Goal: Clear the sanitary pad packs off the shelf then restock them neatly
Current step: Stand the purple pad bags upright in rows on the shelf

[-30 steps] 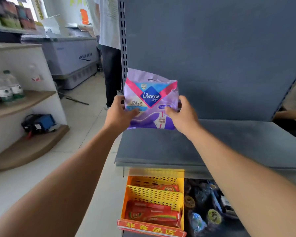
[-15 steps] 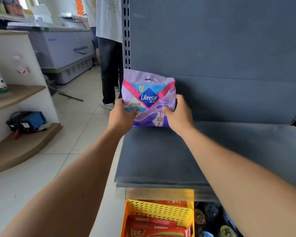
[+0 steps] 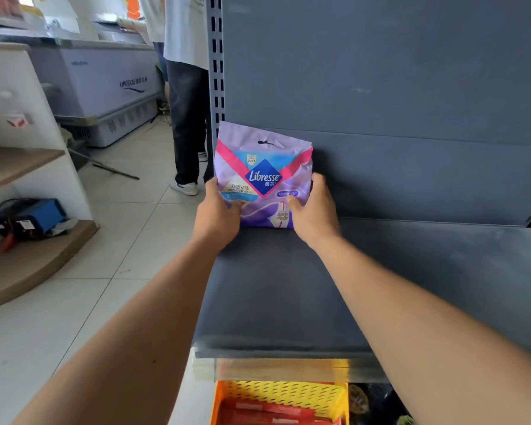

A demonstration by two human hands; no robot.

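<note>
A purple and pink sanitary pad pack (image 3: pixel 262 167) stands upright at the back left corner of the grey metal shelf (image 3: pixel 380 277), against the back panel. My left hand (image 3: pixel 218 214) grips its lower left side. Its lower right side is held by my right hand (image 3: pixel 311 210), thumb on the front. The pack's bottom edge looks to be touching the shelf board. No other packs are on this shelf.
A person in a white shirt and dark trousers (image 3: pixel 186 96) stands just left of the shelf upright. A chest freezer (image 3: pixel 105 87) sits behind. A wooden shelf unit with a blue device (image 3: pixel 34 216) is at left. A yellow basket (image 3: pixel 281 400) sits below the shelf.
Both hands moved the pack forward and down, from in the air in front of the shelf to the back left corner of the shelf board.
</note>
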